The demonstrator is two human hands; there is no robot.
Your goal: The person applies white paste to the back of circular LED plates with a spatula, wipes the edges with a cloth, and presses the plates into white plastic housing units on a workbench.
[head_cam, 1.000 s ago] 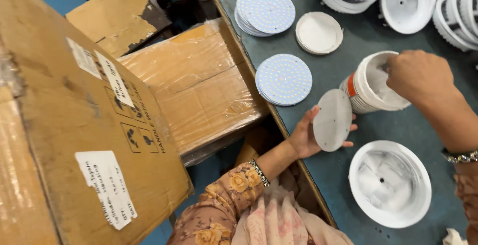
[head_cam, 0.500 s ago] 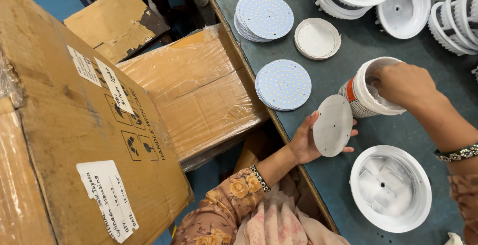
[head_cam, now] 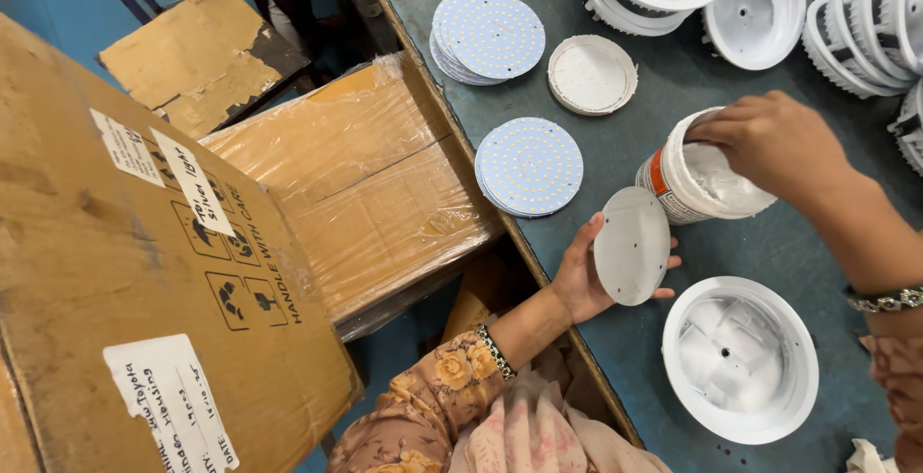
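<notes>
My left hand (head_cam: 583, 279) holds a round grey-white disc (head_cam: 632, 245) upright by its edge, just above the table's near edge. My right hand (head_cam: 769, 143) reaches into the mouth of a small white tub (head_cam: 700, 185) with an orange band, fingers dipped in the white paste inside. Just in front of me lies a white round lamp housing (head_cam: 740, 359), open side up. A stack of round white boards dotted with small chips (head_cam: 530, 166) lies left of the tub.
A second stack of dotted boards (head_cam: 487, 34) and a white lid (head_cam: 592, 74) lie further back on the grey-green table (head_cam: 673, 98). Several white housings (head_cam: 760, 7) are piled at the far right. Large cardboard boxes (head_cam: 144, 271) stand to the left, off the table.
My right hand has moved from the tub's side to over its mouth and dipped in. My left hand has kept the disc nearly still.
</notes>
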